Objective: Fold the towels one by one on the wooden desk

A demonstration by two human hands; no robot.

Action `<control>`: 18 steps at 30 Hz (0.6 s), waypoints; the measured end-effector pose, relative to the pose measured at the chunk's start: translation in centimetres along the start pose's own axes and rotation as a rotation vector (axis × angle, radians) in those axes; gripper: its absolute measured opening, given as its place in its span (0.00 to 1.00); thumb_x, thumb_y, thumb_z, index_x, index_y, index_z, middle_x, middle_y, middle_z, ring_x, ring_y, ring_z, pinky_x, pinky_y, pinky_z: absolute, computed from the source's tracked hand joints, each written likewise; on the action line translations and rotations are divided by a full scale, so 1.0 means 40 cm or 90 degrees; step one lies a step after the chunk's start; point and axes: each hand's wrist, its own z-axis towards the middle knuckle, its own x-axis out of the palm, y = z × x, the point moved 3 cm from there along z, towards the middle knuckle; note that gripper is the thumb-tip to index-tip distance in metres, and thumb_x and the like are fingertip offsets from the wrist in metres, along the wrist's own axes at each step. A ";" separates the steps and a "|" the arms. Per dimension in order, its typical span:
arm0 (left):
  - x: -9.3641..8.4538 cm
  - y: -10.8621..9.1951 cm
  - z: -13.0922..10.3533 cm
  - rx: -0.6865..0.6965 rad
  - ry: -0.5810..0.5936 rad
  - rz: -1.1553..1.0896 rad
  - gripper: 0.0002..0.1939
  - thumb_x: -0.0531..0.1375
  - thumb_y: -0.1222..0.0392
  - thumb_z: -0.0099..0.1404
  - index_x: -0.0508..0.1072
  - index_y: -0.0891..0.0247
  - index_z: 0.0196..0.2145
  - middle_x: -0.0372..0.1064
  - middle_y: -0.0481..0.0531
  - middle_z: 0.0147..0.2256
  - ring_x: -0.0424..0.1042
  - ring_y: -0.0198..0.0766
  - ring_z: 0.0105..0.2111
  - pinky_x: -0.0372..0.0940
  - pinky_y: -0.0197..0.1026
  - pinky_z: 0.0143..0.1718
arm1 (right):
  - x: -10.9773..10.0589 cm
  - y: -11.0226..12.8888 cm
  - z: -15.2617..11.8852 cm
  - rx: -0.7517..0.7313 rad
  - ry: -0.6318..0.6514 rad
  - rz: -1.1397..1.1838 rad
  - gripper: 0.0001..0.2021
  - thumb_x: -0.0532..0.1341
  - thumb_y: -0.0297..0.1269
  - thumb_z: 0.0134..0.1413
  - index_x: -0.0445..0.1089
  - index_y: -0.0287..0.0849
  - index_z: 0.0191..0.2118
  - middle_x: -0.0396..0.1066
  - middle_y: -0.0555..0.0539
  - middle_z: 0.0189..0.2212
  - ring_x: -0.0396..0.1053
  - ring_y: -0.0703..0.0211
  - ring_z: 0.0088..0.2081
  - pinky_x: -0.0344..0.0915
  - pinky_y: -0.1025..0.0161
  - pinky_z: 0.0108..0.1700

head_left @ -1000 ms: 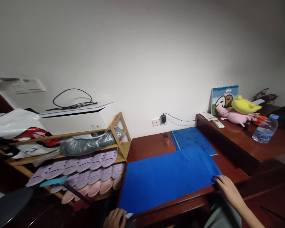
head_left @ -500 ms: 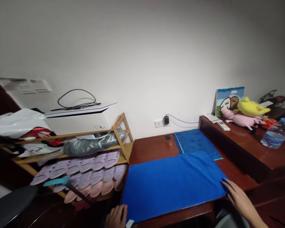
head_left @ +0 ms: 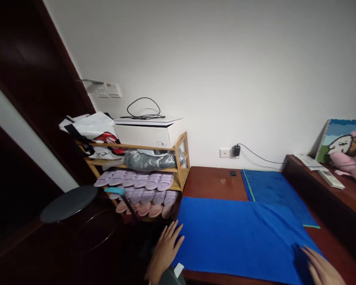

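Observation:
A bright blue towel point(head_left: 240, 237) lies spread over the front of the reddish-brown desk point(head_left: 215, 183), with a few wrinkles toward its right side. My left hand point(head_left: 167, 244) is at the towel's left edge, fingers stretched out and slightly apart. A small white tag point(head_left: 178, 270) shows by the towel's near left corner. My right hand point(head_left: 319, 266) is over the towel's near right part, its fingers extended and casting a shadow on the cloth. Behind, partly under the spread towel, lies a second, darker blue towel point(head_left: 277, 188) with green edging.
At left stands a wooden rack point(head_left: 182, 158) with lilac slippers point(head_left: 141, 180), a white box point(head_left: 145, 134) and a printed bag point(head_left: 95, 126). Near it is a dark round stool point(head_left: 69, 202). A raised shelf at right bears a remote point(head_left: 331, 179) and a pink plush toy point(head_left: 351, 168).
The view has swung left, so the bottle and yellow toy are out of sight. My left hand has moved up along the towel's left edge with its fingers opened out.

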 end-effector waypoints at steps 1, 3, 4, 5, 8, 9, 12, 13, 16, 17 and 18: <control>-0.002 -0.004 0.038 0.001 -0.027 -0.002 0.26 0.50 0.48 0.77 0.63 0.45 0.69 0.61 0.49 0.70 0.61 0.46 0.69 0.58 0.56 0.70 | 0.035 0.075 0.062 0.007 0.021 0.017 0.26 0.54 0.51 0.62 0.73 0.56 0.63 0.77 0.42 0.57 0.76 0.36 0.55 0.74 0.36 0.57; 0.005 -0.017 0.132 0.009 -0.054 -0.008 0.25 0.48 0.49 0.78 0.66 0.51 0.68 0.62 0.52 0.70 0.62 0.46 0.69 0.59 0.54 0.69 | 0.122 0.266 0.198 0.016 0.101 0.059 0.26 0.50 0.51 0.68 0.72 0.53 0.64 0.72 0.44 0.62 0.71 0.38 0.62 0.69 0.39 0.64; 0.016 -0.025 0.183 0.015 -0.053 -0.010 0.25 0.47 0.50 0.79 0.67 0.54 0.67 0.62 0.54 0.70 0.62 0.46 0.69 0.59 0.54 0.69 | 0.170 0.373 0.268 0.011 0.149 0.083 0.27 0.48 0.51 0.70 0.70 0.51 0.66 0.70 0.44 0.65 0.68 0.38 0.65 0.66 0.40 0.67; 0.032 -0.032 0.233 0.021 -0.043 -0.010 0.26 0.46 0.50 0.79 0.67 0.56 0.67 0.62 0.55 0.70 0.61 0.46 0.69 0.58 0.54 0.70 | 0.219 0.482 0.333 -0.007 0.206 0.111 0.29 0.47 0.51 0.71 0.66 0.48 0.69 0.66 0.43 0.67 0.64 0.38 0.67 0.62 0.39 0.69; 0.093 -0.039 0.345 0.038 0.014 0.001 0.28 0.47 0.47 0.78 0.66 0.57 0.68 0.59 0.58 0.71 0.58 0.49 0.70 0.56 0.57 0.70 | 0.350 0.748 0.483 -0.062 0.355 0.167 0.32 0.45 0.52 0.73 0.54 0.45 0.75 0.54 0.44 0.73 0.51 0.41 0.73 0.51 0.38 0.73; 0.113 -0.034 0.367 0.040 0.030 0.006 0.28 0.48 0.46 0.77 0.65 0.56 0.69 0.59 0.58 0.71 0.58 0.50 0.71 0.55 0.58 0.70 | 0.385 0.804 0.515 -0.072 0.389 0.168 0.33 0.44 0.53 0.73 0.51 0.45 0.76 0.50 0.44 0.74 0.47 0.42 0.75 0.48 0.38 0.74; 0.158 -0.008 0.394 0.036 0.050 0.020 0.29 0.48 0.43 0.77 0.62 0.51 0.71 0.57 0.56 0.72 0.56 0.50 0.71 0.52 0.60 0.71 | 0.457 0.849 0.557 -0.071 0.452 0.150 0.35 0.44 0.55 0.73 0.48 0.42 0.76 0.45 0.43 0.75 0.42 0.43 0.76 0.41 0.40 0.75; 0.167 0.001 0.395 0.034 0.049 0.022 0.29 0.48 0.43 0.77 0.61 0.50 0.71 0.56 0.55 0.72 0.55 0.51 0.72 0.51 0.60 0.71 | 0.467 0.824 0.557 -0.063 0.454 0.143 0.35 0.44 0.56 0.73 0.48 0.42 0.76 0.45 0.43 0.76 0.41 0.44 0.76 0.40 0.40 0.75; 0.176 0.018 0.395 0.030 0.042 0.022 0.30 0.49 0.41 0.76 0.60 0.47 0.71 0.55 0.53 0.73 0.54 0.53 0.72 0.49 0.62 0.71 | 0.449 0.649 0.532 -0.009 0.413 0.103 0.35 0.43 0.57 0.73 0.49 0.46 0.76 0.45 0.44 0.76 0.41 0.44 0.76 0.40 0.38 0.74; 0.176 0.019 0.396 0.028 0.040 0.021 0.30 0.49 0.41 0.76 0.60 0.46 0.71 0.54 0.53 0.73 0.54 0.54 0.72 0.48 0.62 0.71 | 0.428 0.563 0.516 0.022 0.394 0.074 0.34 0.44 0.56 0.73 0.50 0.46 0.76 0.46 0.43 0.75 0.42 0.44 0.76 0.40 0.37 0.74; 0.175 0.019 0.397 0.026 0.039 0.021 0.30 0.50 0.41 0.76 0.60 0.46 0.71 0.54 0.53 0.73 0.53 0.54 0.72 0.48 0.63 0.71 | 0.402 0.469 0.498 0.057 0.374 0.036 0.33 0.44 0.54 0.73 0.51 0.46 0.76 0.48 0.43 0.75 0.43 0.44 0.76 0.41 0.38 0.74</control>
